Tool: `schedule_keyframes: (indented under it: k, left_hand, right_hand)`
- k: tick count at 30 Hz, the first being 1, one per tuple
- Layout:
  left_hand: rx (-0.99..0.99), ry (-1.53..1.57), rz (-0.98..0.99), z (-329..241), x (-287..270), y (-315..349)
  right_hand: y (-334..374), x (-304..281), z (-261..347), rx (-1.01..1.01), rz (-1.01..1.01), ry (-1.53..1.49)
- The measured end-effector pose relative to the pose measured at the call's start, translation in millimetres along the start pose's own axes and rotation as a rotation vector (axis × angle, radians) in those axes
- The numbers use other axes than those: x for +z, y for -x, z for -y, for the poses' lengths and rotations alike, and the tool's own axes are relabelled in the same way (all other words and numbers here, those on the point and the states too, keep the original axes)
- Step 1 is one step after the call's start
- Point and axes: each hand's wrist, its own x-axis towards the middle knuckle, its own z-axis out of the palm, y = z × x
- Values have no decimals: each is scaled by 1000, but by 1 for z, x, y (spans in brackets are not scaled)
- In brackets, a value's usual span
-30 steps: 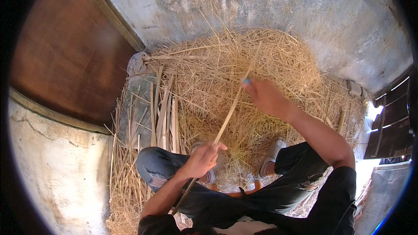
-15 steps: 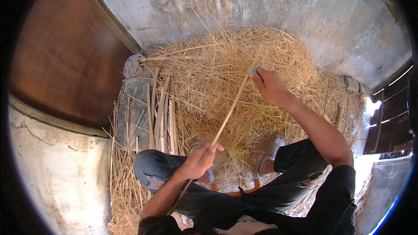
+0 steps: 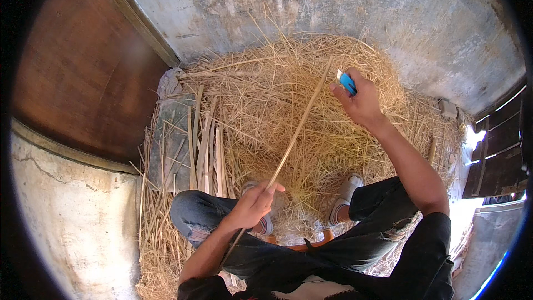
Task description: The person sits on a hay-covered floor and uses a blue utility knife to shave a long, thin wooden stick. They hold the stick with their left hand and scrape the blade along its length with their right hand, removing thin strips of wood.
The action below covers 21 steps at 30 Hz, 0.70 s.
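Observation:
A long, thin bamboo strip (image 3: 300, 125) slants from beside my left thigh up and to the right, its far tip over the shavings. Closed around its lower part is my left hand (image 3: 252, 206), above my left knee. My right hand (image 3: 363, 104) grips a blue utility knife (image 3: 347, 84) with a short pale blade showing at its top. Knife and right hand are apart from the strip, a little to the right of its far end. Beneath both hands lies a thick heap of bamboo shavings (image 3: 261, 105).
Several wider bamboo strips (image 3: 204, 150) lie at the left of the heap, by a grey slab (image 3: 173, 114). Beyond stands a stained wall (image 3: 355, 11); a brown door panel (image 3: 89, 72) is at the left. An orange stool edge (image 3: 322, 240) shows between my legs.
My right hand has moved right and slightly away with the utility knife, off the bamboo strip, turning so the knife shows more. My left hand and the strip stay nearly in place.

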Motion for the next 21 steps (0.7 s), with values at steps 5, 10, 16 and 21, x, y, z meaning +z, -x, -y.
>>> schedule_keyframes:
  k: [5, 10, 16, 21]
  left_hand:
    - [-9, -9, 11, 2, -1, -1]
    - [-13, -57, 7, 0, 3, -2]
    - [24, -190, 22, 12, 3, -6]
    - [67, -247, -24, 8, 2, -5]
  right_hand:
    - [1, 6, -3, -191, -8, -4]
    - [0, 13, -20, -277, 70, 32]
    - [-8, 9, -39, -263, 31, 40]
    - [-9, 5, -15, 151, 56, -31]
